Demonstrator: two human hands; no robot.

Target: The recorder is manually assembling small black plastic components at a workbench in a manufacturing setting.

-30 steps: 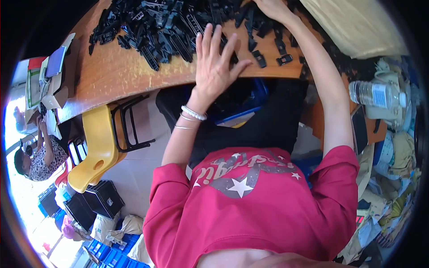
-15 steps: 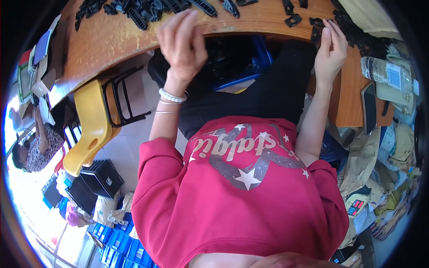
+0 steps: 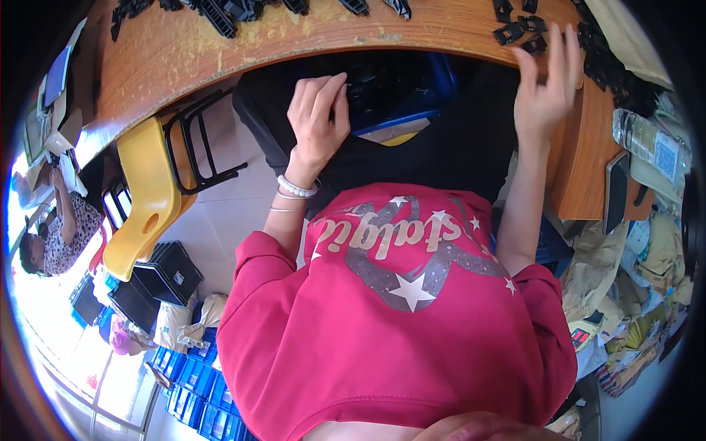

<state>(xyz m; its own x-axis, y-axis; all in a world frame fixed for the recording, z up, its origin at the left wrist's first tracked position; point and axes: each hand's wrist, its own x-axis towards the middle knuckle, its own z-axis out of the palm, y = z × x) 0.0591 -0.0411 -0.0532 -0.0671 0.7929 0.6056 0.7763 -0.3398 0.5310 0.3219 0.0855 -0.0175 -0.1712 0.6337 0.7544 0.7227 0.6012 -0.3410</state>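
White beads (image 3: 297, 188) ring the left wrist, and the left hand (image 3: 316, 125) above them is curled, fingertips bent close to the thumb; whether it pinches anything I cannot tell. The right hand (image 3: 548, 103) is spread, thumb well apart from the fingers, nothing visible between them. Small black parts (image 3: 509, 33) lie on the wooden table (image 3: 294, 37) just beyond that thumb, ahead and slightly to its left, so the right hand is plainly the nearer one. The leftmost of the cluster by the edge has its long axis roughly sideways; whether the thumb touches any piece is unclear. Just right of the left fingertips, below the table edge, sits a blue bin (image 3: 397, 124) with dark contents. Farther out, ahead and to the left, a ladder-like black strip (image 3: 215, 16) slants toward the person.
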